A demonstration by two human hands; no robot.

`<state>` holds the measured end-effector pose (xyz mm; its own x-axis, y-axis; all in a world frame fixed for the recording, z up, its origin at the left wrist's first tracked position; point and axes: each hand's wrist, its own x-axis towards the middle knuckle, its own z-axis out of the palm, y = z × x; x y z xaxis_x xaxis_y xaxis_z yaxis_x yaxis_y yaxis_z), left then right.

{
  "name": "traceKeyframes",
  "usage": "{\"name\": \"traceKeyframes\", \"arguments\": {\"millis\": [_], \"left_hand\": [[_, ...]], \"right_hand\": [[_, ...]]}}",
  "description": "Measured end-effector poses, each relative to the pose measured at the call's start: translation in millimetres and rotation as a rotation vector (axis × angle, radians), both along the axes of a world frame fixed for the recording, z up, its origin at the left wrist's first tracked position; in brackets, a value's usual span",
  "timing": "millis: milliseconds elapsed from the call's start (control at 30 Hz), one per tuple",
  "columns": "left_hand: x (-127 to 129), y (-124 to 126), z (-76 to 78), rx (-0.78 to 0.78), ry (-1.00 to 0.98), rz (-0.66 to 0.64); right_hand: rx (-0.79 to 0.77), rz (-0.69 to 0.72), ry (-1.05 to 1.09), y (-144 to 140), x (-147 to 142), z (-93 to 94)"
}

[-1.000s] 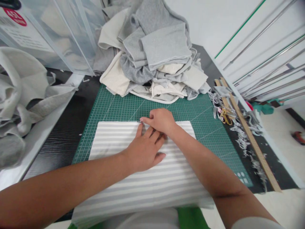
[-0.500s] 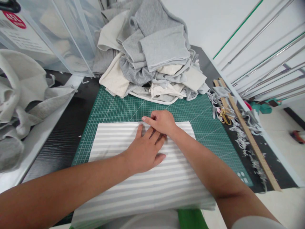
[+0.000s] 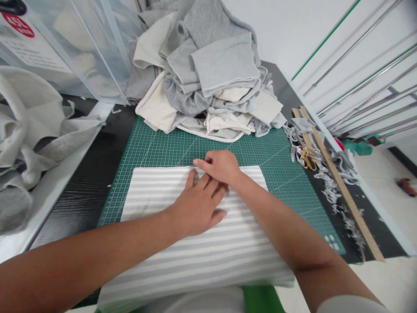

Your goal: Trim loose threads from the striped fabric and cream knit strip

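Observation:
A grey-and-white striped fabric (image 3: 182, 265) lies flat over a green cutting mat (image 3: 163, 148), its near edge hanging toward my body. My left hand (image 3: 198, 206) rests on the cloth with its fingers spread, fingertips close to the far edge. Just beyond those fingertips, my right hand (image 3: 221, 166) is curled at the far edge of the fabric, thumb and fingers pinching that edge. The undersides of the right fingers are hidden.
Grey and cream fabric pieces (image 3: 224, 65) are heaped at the back of the mat. On the right lie a wooden ruler (image 3: 347, 191), gold-handled scissors (image 3: 307, 159) and fabric scraps (image 3: 329, 187). More cloth (image 3: 29, 117) and a clear storage box (image 3: 87, 48) are at left.

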<state>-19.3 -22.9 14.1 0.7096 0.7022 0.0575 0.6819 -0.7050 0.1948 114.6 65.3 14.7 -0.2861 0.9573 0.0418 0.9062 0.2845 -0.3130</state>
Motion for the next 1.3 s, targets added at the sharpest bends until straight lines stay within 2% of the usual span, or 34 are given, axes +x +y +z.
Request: {"name": "traceKeyframes", "arguments": {"millis": [267, 767, 1300], "left_hand": [[-1.1, -3.3, -0.2, -0.010, -0.007, 0.050], [-1.2, -3.1, 1.3, 0.005, -0.006, 0.041], [-0.4, -3.4, 0.9, 0.011, -0.002, 0.039]], "right_hand": [[-0.030, 0.029, -0.044, 1.2, -0.4, 3.1], [-0.079, 0.049, -0.131, 4.2, -3.2, 7.5], [-0.060, 0.056, -0.168, 1.8, -10.9, 9.1]]}}
